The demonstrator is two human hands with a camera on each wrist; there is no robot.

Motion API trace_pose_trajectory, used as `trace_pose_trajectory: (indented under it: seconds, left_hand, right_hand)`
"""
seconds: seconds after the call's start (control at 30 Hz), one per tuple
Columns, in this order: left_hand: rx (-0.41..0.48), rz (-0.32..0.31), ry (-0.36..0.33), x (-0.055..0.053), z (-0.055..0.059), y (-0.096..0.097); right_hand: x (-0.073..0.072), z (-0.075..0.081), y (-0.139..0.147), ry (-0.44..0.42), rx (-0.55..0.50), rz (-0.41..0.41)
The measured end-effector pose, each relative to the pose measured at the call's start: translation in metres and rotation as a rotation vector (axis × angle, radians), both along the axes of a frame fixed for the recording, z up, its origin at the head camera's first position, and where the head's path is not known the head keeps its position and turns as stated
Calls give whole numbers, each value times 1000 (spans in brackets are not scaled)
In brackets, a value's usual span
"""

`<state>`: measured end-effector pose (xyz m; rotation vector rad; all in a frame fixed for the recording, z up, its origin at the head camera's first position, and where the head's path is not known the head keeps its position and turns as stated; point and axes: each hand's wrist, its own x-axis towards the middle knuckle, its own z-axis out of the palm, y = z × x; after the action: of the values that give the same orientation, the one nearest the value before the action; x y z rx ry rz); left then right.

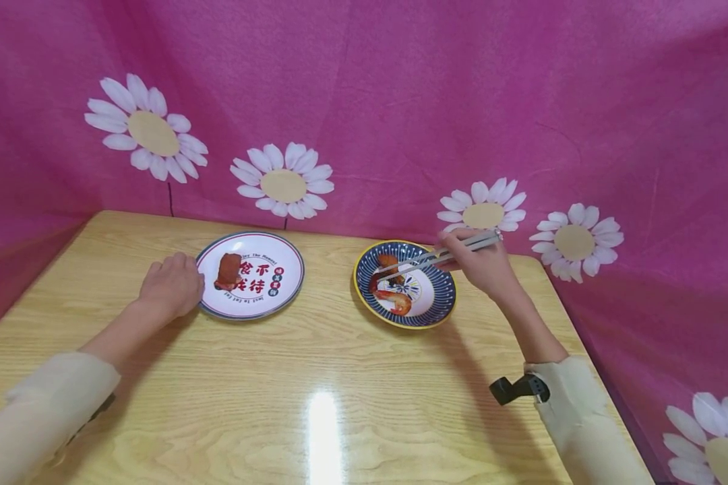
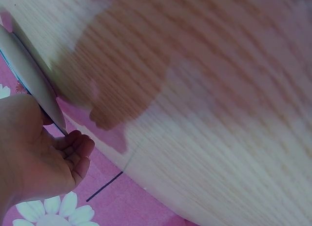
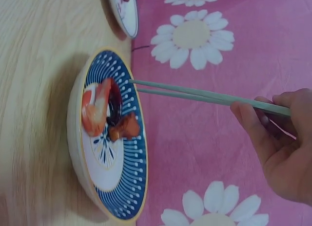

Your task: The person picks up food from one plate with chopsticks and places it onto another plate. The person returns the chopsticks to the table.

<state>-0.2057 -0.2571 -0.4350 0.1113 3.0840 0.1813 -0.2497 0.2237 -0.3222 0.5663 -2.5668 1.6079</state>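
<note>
My right hand point(image 1: 476, 259) grips a pair of grey chopsticks point(image 3: 195, 93), their tips slightly apart over a blue-patterned bowl point(image 1: 439, 306) with a yellow rim. Inside the bowl lie an orange-red shrimp point(image 1: 399, 304), a dark red curved piece point(image 3: 115, 102) and a brown food chunk point(image 3: 127, 127). The tips hover near the dark piece; whether they touch it I cannot tell. At the left, my left hand point(image 1: 172, 286) holds the edge of a white plate point(image 1: 288, 269) with red lettering, thumb and curled fingers at its rim point(image 2: 29, 80). A reddish-brown chunk of food point(image 1: 228, 271) sits on that plate.
Plate and bowl stand apart on a light wooden table point(image 1: 249, 391), towards its back edge. A pink cloth point(image 1: 376, 101) with white daisies hangs behind and to the sides. Black wrist devices point(image 1: 522, 389) sit at the sleeves.
</note>
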Motion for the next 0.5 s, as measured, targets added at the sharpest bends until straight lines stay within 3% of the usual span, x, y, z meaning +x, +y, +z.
trace_pose_trajectory:
  seconds: [0.5]
  left_hand:
    - [3, -6, 1, 1, -2, -1]
  right_hand:
    - [-4, -8, -52, -64, -99, 128]
